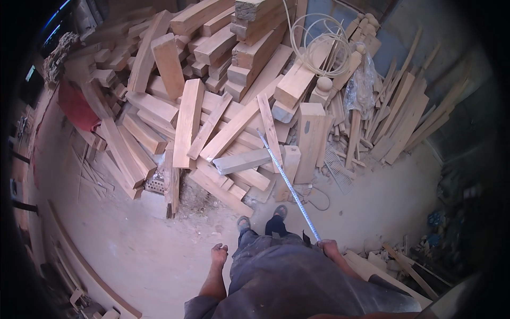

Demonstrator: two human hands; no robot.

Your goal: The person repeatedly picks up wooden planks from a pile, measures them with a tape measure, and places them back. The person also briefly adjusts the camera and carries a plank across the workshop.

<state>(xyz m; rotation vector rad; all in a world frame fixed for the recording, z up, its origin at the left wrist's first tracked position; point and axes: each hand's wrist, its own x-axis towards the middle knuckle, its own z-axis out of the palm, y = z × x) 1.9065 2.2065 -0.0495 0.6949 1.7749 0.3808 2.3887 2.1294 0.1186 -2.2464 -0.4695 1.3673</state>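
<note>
My right hand [328, 247] is closed at hip height on a tape measure, whose case is mostly hidden in the hand. From it a long white tape measure blade [296, 199] runs forward and to the left, its far end over the wood pile near a narrow board [270, 133]. My left hand [218, 253] hangs at my left side with its fingers curled in. Nothing shows in it, and it touches nothing. Ahead of my feet lies a jumbled heap of wooden beams, among them a thick light beam [188, 125] and a greyish beam [243, 160].
A coiled pale hose [321, 45] rests on top of the heap. Thin boards [406, 117] lean at the right. A red cloth [78, 105] lies at the left, with a long curved strip [87, 266] below it. Wood offcuts [377, 261] lie beside my right arm.
</note>
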